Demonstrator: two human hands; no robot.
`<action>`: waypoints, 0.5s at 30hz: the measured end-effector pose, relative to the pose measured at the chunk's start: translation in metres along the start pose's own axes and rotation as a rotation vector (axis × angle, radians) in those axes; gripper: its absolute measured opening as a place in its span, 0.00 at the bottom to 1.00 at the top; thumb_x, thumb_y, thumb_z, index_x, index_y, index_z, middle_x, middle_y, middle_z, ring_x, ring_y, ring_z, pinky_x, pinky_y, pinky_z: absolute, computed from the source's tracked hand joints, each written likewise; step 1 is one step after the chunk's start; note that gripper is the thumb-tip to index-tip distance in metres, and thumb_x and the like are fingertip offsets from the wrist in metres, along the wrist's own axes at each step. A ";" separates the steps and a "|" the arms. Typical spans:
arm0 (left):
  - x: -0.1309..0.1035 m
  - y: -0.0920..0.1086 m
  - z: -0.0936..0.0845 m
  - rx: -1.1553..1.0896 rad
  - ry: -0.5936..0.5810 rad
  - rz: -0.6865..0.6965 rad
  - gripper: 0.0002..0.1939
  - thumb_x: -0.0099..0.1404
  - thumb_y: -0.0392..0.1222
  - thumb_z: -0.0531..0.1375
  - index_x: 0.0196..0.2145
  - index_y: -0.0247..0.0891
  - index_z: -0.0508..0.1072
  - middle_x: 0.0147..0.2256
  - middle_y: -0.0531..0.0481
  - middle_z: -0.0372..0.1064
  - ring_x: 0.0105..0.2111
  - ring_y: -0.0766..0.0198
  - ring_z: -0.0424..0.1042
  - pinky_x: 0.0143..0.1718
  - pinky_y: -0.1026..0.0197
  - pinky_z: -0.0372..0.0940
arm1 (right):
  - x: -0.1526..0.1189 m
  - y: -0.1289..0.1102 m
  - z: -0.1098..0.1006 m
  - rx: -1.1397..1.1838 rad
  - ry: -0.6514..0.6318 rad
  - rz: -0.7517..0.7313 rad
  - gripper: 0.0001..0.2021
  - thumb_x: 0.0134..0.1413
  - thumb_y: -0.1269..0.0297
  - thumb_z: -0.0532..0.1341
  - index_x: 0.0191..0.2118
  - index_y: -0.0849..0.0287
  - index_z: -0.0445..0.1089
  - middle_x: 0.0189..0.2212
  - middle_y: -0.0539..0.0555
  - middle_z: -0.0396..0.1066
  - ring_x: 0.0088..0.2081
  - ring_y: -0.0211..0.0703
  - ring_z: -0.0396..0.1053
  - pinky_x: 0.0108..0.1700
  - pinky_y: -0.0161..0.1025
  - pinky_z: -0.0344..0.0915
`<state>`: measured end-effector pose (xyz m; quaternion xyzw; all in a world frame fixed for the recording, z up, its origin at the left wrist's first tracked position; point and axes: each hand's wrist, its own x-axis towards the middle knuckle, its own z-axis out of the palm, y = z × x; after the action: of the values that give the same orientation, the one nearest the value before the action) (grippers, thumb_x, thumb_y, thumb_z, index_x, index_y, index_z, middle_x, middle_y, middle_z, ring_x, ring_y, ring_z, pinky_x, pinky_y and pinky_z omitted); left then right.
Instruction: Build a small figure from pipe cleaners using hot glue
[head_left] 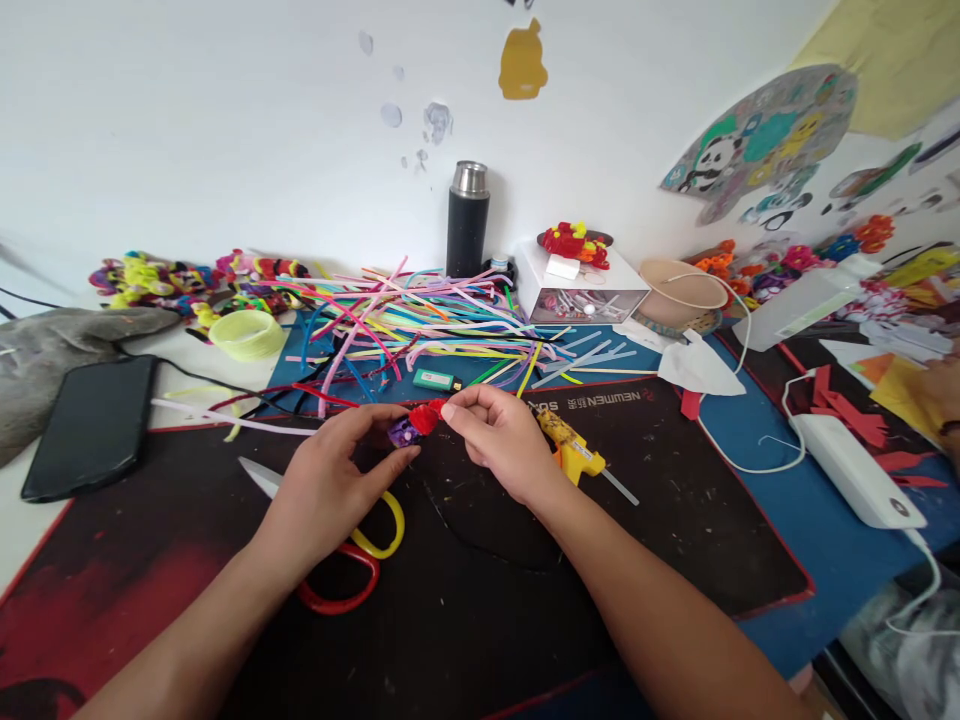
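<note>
A small fuzzy pipe-cleaner piece, purple at one end and red at the other (425, 417), is held between both hands above the dark desk mat (480, 620). My left hand (330, 475) grips its purple end between thumb and fingers. My right hand (502, 435) pinches the tip of the red part. Scissors (388, 540) with one yellow and one red handle lie beneath the left hand and are partly covered by it. Just beyond the right hand rests a yellow glue gun (576, 455) with a clear glue stick poking out.
Loose pipe cleaners (420, 315) spread across the back, with a green USB stick (437, 381) before them. A black thermos (466, 225) and white box (574, 285) stand by the wall. Left lies a phone (90, 425); right, a white corded device (855, 470) and another person's hand (949, 395).
</note>
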<state>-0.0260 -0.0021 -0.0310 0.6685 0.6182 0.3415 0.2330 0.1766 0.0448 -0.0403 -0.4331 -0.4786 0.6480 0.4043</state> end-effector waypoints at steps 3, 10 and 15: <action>0.000 0.001 0.000 0.002 -0.001 -0.001 0.20 0.65 0.58 0.65 0.48 0.44 0.80 0.42 0.46 0.82 0.39 0.51 0.79 0.45 0.52 0.74 | 0.001 0.001 0.000 -0.005 0.005 0.001 0.15 0.54 0.51 0.72 0.35 0.56 0.71 0.19 0.41 0.59 0.17 0.29 0.52 0.20 0.33 0.47; -0.001 -0.001 0.000 0.013 -0.002 0.015 0.19 0.65 0.58 0.65 0.48 0.45 0.80 0.42 0.47 0.82 0.40 0.52 0.79 0.46 0.52 0.73 | 0.000 0.001 0.001 -0.019 0.005 0.003 0.16 0.54 0.51 0.72 0.35 0.56 0.71 0.19 0.41 0.59 0.17 0.29 0.52 0.19 0.33 0.46; -0.001 -0.002 0.001 0.006 0.002 0.014 0.19 0.65 0.57 0.65 0.47 0.44 0.80 0.41 0.47 0.82 0.39 0.52 0.79 0.46 0.52 0.73 | 0.000 0.001 0.001 -0.022 0.007 -0.003 0.15 0.54 0.51 0.72 0.35 0.56 0.71 0.19 0.41 0.59 0.17 0.29 0.52 0.19 0.33 0.46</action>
<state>-0.0266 -0.0031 -0.0329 0.6733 0.6146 0.3420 0.2279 0.1759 0.0447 -0.0411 -0.4390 -0.4849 0.6405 0.4024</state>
